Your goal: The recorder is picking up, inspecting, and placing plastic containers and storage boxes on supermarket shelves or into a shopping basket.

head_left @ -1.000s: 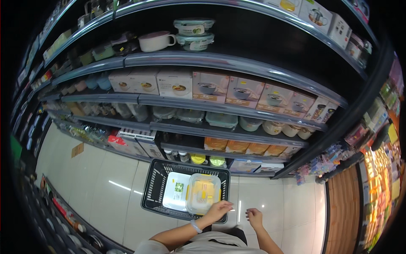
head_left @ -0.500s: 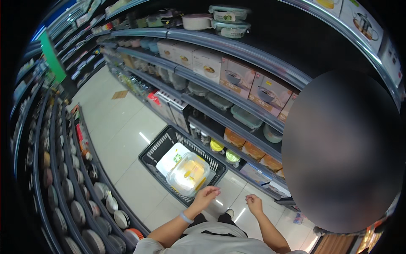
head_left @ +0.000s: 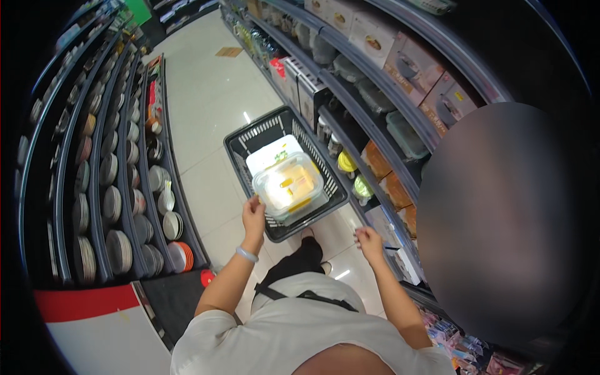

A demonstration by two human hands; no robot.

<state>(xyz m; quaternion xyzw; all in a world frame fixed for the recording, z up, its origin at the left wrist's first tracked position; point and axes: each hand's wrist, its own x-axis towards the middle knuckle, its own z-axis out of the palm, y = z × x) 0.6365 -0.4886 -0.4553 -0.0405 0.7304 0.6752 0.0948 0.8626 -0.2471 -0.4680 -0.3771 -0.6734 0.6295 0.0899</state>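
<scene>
A black shopping basket (head_left: 341, 187) stands on the floor ahead of me. In it lie a white box (head_left: 265, 155) with a small green print and, overlapping it, a clear lidded food container (head_left: 295, 199) with yellow clips and something yellow-orange showing. My left hand (head_left: 252, 220), with a pale bangle at the wrist, is by the basket's near left side; its fingers are loosely curled together and nothing shows in them. Whether they touch the rim I cannot tell. Right of the basket's near corner, my right hand (head_left: 370, 242) hangs with curled fingers, nothing visible in it.
Shelves of stacked bowls and plates (head_left: 112, 203) line the aisle's left. On the right, shelves carry boxed cookware (head_left: 409, 65), glass containers (head_left: 406, 134) and jars (head_left: 347, 161). Flat brown cardboard (head_left: 229, 52) lies farther along the tiled floor. A blurred dark oval covers the right side.
The view has turned and tilted down. My left hand has moved from the basket's near right corner to its near left side. One foot is now closer to the basket.
</scene>
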